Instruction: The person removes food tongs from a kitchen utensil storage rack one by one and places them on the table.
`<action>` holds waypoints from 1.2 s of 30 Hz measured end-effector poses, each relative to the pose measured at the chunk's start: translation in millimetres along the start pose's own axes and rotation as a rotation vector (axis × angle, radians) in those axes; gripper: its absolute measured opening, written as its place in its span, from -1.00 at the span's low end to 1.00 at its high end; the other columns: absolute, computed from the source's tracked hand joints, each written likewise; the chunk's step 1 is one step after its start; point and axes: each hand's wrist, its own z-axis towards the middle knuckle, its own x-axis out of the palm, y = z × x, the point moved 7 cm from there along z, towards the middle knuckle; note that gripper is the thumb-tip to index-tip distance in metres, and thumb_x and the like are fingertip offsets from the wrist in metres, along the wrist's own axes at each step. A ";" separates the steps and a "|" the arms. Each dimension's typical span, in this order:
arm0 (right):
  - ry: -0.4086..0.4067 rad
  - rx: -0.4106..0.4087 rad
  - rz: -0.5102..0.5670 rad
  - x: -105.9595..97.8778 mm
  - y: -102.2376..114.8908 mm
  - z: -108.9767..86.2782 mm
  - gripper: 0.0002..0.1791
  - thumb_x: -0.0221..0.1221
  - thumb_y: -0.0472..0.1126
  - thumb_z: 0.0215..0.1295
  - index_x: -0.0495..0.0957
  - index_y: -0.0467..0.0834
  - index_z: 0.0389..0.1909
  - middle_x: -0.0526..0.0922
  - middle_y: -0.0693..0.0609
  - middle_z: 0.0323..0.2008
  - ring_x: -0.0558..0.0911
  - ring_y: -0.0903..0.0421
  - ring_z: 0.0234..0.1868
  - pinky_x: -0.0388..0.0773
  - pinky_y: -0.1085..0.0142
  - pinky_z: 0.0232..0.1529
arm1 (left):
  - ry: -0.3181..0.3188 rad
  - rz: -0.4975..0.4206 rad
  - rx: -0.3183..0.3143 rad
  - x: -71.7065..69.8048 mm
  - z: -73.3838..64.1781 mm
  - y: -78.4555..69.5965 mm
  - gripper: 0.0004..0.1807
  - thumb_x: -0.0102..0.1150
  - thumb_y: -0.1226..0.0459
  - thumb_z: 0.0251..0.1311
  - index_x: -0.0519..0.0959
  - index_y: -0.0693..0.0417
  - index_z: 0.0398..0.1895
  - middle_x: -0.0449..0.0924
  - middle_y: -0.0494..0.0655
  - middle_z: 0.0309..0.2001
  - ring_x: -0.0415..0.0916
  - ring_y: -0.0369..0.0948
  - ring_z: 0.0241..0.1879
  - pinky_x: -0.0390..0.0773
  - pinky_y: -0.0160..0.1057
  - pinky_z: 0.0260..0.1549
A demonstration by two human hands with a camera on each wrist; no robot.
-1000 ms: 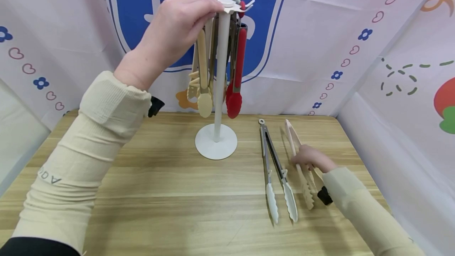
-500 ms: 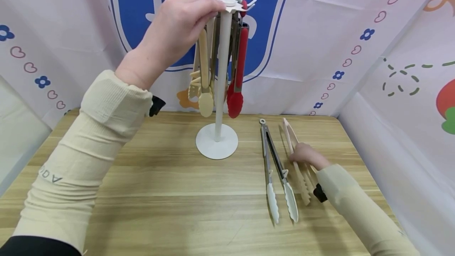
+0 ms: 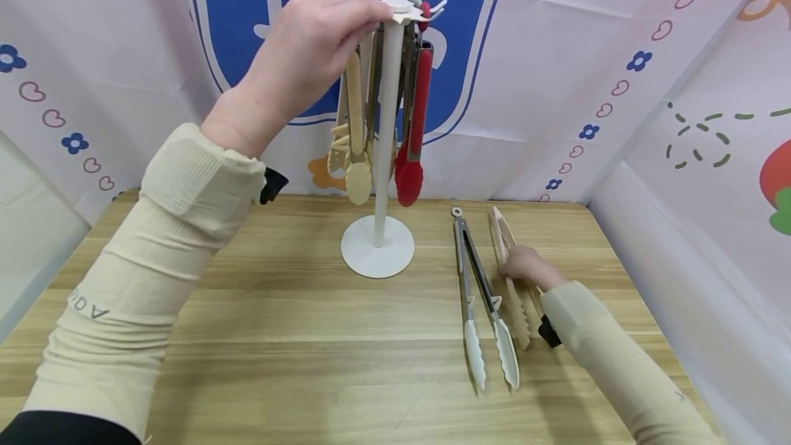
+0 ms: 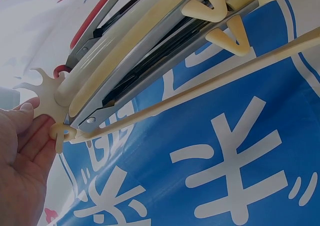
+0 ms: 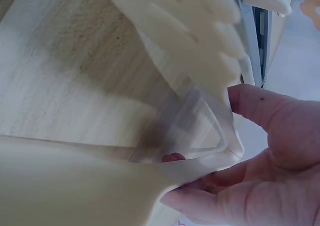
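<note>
Left hand (image 3: 309, 40) pinches the top of the white stand (image 3: 388, 129), near the bench's (image 3: 296, 335) back edge; hanging tongs (image 3: 420, 101) partly hidden behind it. Right hand (image 3: 531, 268) grips beige tongs (image 3: 518, 311) toward the right edge, hiding their middle.

Cream sleeves (image 3: 123, 273) with wide cuffs (image 3: 198, 170); dark lettering (image 3: 90, 307) on the left sleeve. A black fitting (image 3: 272, 185) protrudes at each wrist.
</note>
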 end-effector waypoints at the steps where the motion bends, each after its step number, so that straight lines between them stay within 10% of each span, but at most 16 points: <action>1: -0.007 -0.007 -0.016 -0.3 0.9 0.4 -0.87 0.09 -0.32 -0.10 0.34 -0.22 -0.69 0.41 -0.02 -0.69 0.41 0.13 -0.66 0.39 0.42 -0.67 | -0.001 -0.001 0.001 -0.1 -0.1 -0.2 -0.68 -0.16 0.27 0.34 0.50 0.17 0.04 0.53 0.03 0.04 0.42 -0.14 0.09 0.35 -0.31 0.13; 15: 0.010 0.031 -0.083 -2.3 7.4 -5.9 -0.74 0.17 -0.23 0.03 0.34 -0.17 -0.73 0.38 0.02 -0.70 0.35 0.16 -0.66 0.35 0.41 -0.64 | -0.006 -0.004 0.007 -1.0 -0.5 -2.1 -0.69 -0.16 0.28 0.34 0.50 0.17 0.03 0.53 0.04 0.03 0.43 -0.13 0.08 0.36 -0.31 0.12; 29: -0.161 -0.027 0.013 -53.3 51.8 -12.7 -0.54 0.14 -0.16 0.19 0.16 -0.11 -0.80 0.17 0.09 -0.77 0.18 0.20 -0.73 0.26 0.38 -0.65 | -0.018 0.015 0.003 -2.4 1.0 -3.3 -0.69 -0.14 0.26 0.34 0.52 0.18 0.01 0.55 0.05 0.00 0.48 -0.11 0.02 0.42 -0.28 0.07; 36: -0.213 -0.033 0.075 -68.7 68.1 -17.6 -0.67 0.14 -0.12 0.20 0.36 -0.34 -0.46 0.36 -0.14 -0.44 0.36 -0.01 -0.44 0.42 0.19 -0.38 | -0.013 0.069 -0.019 -0.6 2.6 -6.8 -0.68 -0.12 0.22 0.34 0.53 0.20 0.00 0.58 0.07 -0.05 0.52 -0.09 -0.05 0.48 -0.24 0.00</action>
